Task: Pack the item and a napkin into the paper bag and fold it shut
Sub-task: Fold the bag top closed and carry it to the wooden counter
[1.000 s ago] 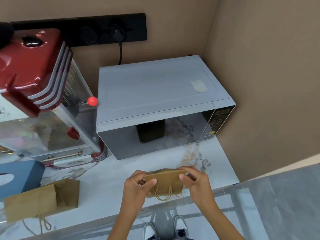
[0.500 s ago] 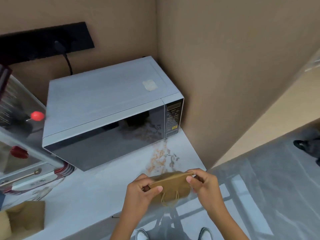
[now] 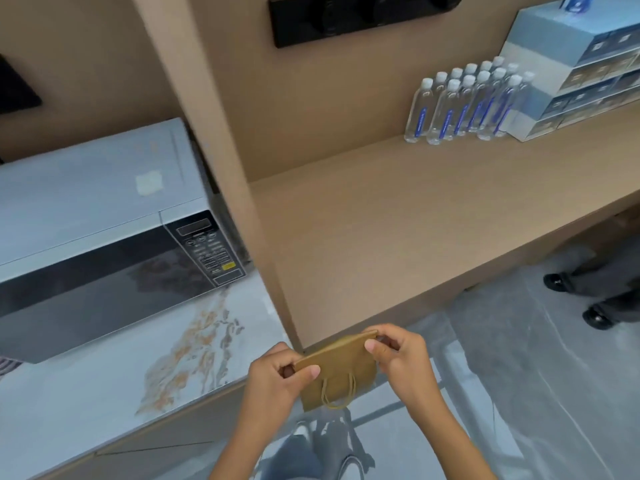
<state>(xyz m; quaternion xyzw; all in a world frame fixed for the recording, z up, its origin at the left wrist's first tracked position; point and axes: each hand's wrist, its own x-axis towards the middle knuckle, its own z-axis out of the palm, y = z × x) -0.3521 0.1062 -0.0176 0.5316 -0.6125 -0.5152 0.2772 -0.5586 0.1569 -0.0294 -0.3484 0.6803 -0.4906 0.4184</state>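
**Folded bag held over the counter edge**

Tan wood-look walls and shelving behind, grey floor below. At far left, a white marble-patterned countertop (image 3: 104, 386) with rust-coloured veining, carrying a silver box-shaped microwave oven (image 3: 100, 216) with a dark glass door and a black button panel at its right end. Just right of the microwave, a tan upright partition (image 3: 221, 161) dividing the counter from a long tan wooden shelf (image 3: 398, 216). On the wall above the shelf, a black rectangular socket strip (image 3: 360, 15). Toward the shelf's back right, a cluster of clear plastic water bottles (image 3: 464, 105) with white caps and blue labels, touching a pale blue and white stacked carton (image 3: 575, 74).

In the foreground, held in the air near the front corner of the partition: a small brown paper bag (image 3: 337, 368), top edge folded over, twisted paper handles hanging against its front. Left hand (image 3: 277, 379) closed on the bag's top left corner, thumb in front. Right hand (image 3: 401, 358) pinching the top right corner likewise. Contents of the bag not visible.

At far right on the floor, two black shoes (image 3: 578, 299) under dark trouser legs.
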